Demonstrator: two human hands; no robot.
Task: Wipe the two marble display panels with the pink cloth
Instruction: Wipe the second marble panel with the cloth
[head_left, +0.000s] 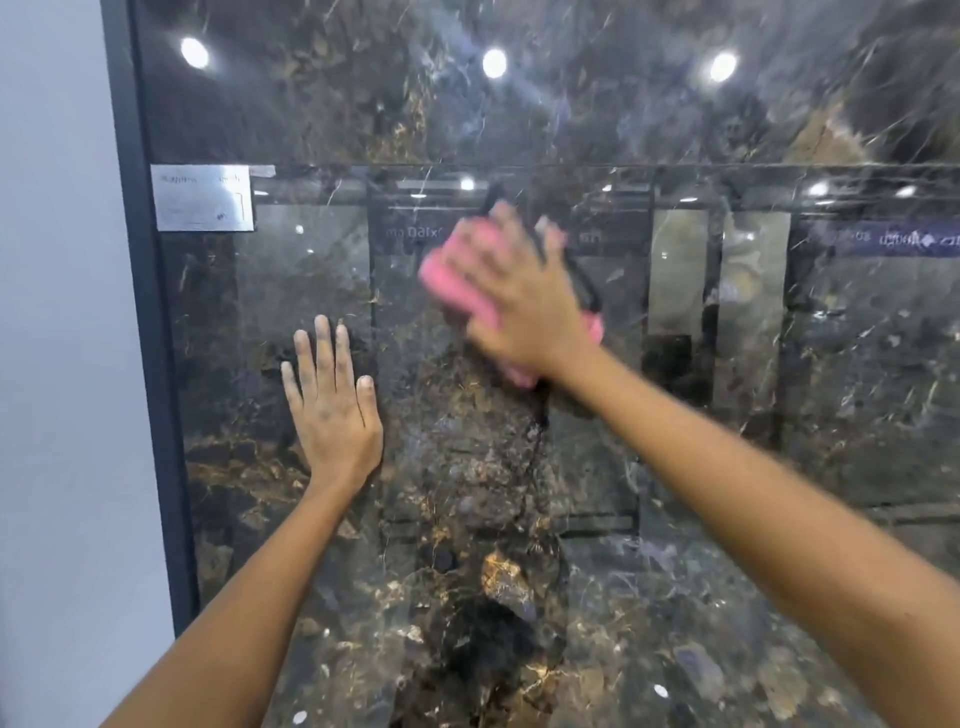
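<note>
Two bare forearms reach up from the bottom edge toward a glossy dark marble surface veined in gold and grey. At about 9 o'clock from the middle of the view the left hand (332, 410) lies flat against the lower marble panel (467, 519), fingers straight and close together, holding nothing.

Up at roughly 12 o'clock from centre, the right hand (519, 301) presses the pink cloth (452, 280) against the same panel with fingers spread and mostly straight. The cloth sits under the palm, its pink edge showing at 10 o'clock beyond the fingers and again at 5 o'clock below the wrist. This hand and the cloth are blurred. The left hand sits well apart from the cloth, at 8 o'clock from it.

Two panels can be counted — the lower one and an upper marble panel (467, 104), meeting at a horizontal seam just above the right hand. One silver label plate (203, 198) sits at the lower panel's top left corner, at 10 o'clock in the view; its printing is too faint to read. Mirrored lettering shows in the reflections, unreadable. Three round ceiling lights (494, 63) reflect in the upper panel. One dark frame edge (150, 322) runs down the left side, beside a pale wall (57, 364).
</note>
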